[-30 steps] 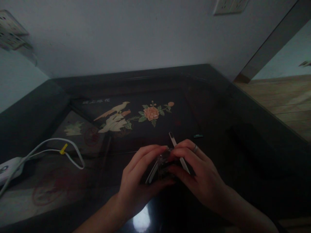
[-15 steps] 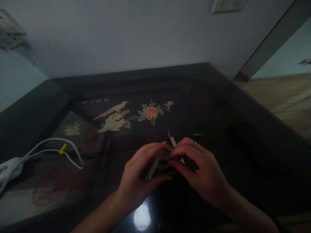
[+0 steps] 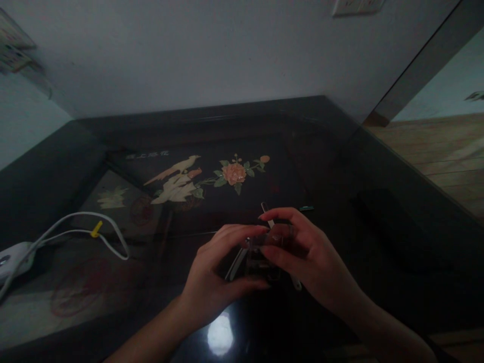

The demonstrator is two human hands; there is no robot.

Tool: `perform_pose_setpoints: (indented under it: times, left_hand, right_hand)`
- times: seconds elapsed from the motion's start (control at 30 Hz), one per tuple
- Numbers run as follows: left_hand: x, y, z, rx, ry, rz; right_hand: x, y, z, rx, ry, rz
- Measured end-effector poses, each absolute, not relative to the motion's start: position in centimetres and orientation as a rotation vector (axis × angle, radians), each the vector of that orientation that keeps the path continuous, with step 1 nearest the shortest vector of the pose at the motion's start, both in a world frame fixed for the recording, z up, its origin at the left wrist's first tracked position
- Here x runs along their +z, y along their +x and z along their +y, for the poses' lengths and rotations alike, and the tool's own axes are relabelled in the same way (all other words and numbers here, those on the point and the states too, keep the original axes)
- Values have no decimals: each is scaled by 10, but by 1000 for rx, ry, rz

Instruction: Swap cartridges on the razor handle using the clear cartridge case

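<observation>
One small clear case [image 3: 260, 259], two hands — left hand [image 3: 215, 275], right hand [image 3: 310, 257], one white cable [image 3: 81, 232]

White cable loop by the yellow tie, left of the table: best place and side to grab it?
Take the white cable at the rounded end of its loop, coming from the right. There it bulges out toward the left hand, on bare dark table, away from the yellow tie and white adapter.

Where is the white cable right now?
In the head view the white cable lies at the left of the dark glossy table, looping from a white device at the frame's left edge, well left of both hands.
</observation>
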State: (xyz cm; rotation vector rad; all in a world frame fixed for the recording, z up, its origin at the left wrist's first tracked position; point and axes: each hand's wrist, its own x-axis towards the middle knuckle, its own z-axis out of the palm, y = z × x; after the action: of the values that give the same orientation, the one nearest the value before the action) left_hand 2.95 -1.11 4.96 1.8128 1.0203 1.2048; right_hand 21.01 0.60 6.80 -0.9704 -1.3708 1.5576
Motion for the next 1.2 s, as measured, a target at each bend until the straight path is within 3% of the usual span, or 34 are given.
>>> perform_pose_setpoints:
  times: [1.03,1.2]
  left_hand:
    - [40,30,-16,1208,1721,1010]
    - [49,31,-13,1138,1483,897]
  right_hand:
    - [67,212,5,1507,-900,-1419]
    - [68,214,8,1540,-938,-1391]
